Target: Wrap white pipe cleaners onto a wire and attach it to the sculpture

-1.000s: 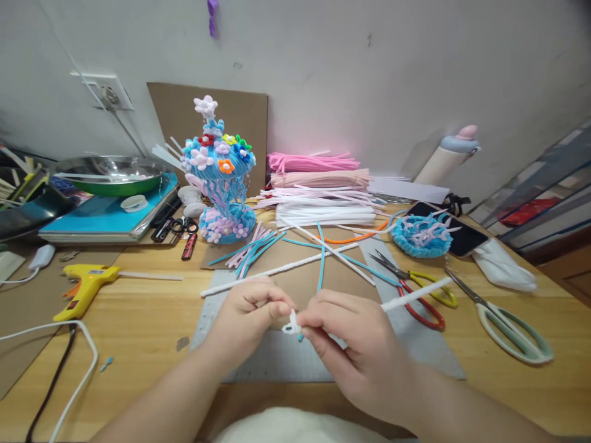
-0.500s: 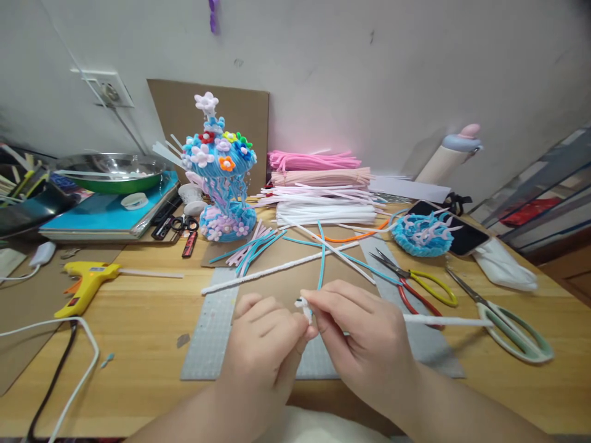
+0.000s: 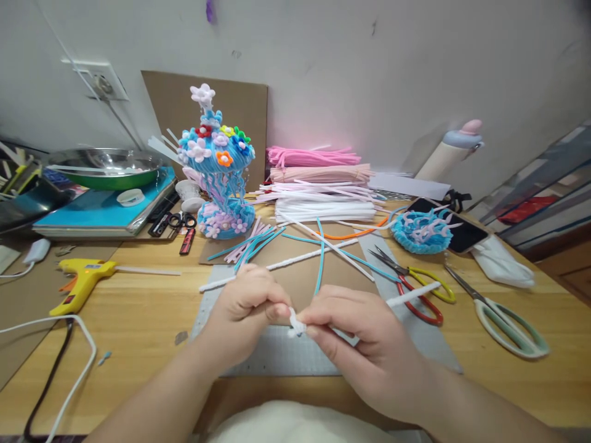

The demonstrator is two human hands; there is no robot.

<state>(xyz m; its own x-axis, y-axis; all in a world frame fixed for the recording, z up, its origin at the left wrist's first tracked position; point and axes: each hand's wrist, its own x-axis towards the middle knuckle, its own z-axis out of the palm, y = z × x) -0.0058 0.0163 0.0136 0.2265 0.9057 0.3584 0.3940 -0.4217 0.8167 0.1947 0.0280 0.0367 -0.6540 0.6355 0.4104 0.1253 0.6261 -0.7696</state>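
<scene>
My left hand [image 3: 247,314] and my right hand [image 3: 364,344] meet over a grey cutting mat [image 3: 277,357] near the table's front edge. Both pinch a white pipe cleaner [image 3: 410,294]; its near end is curled into a small loop between my fingertips, and its long free end sticks out to the right over the red-handled scissors [image 3: 415,301]. Loose blue and white pipe cleaners [image 3: 318,258] lie just behind my hands.
A blue flower-covered pipe-cleaner sculpture [image 3: 219,178] stands behind, beside stacked pink and white pipe cleaners [image 3: 318,191]. A blue woven nest [image 3: 420,232], yellow-handled scissors [image 3: 434,286] and large pale scissors [image 3: 503,320] lie right. A yellow glue gun [image 3: 83,283] and white cable [image 3: 69,332] lie left.
My hands turned the curled end: the long free end swung from pointing up-right, down to level, then back up-right. My left hand dropped low and rose again.
</scene>
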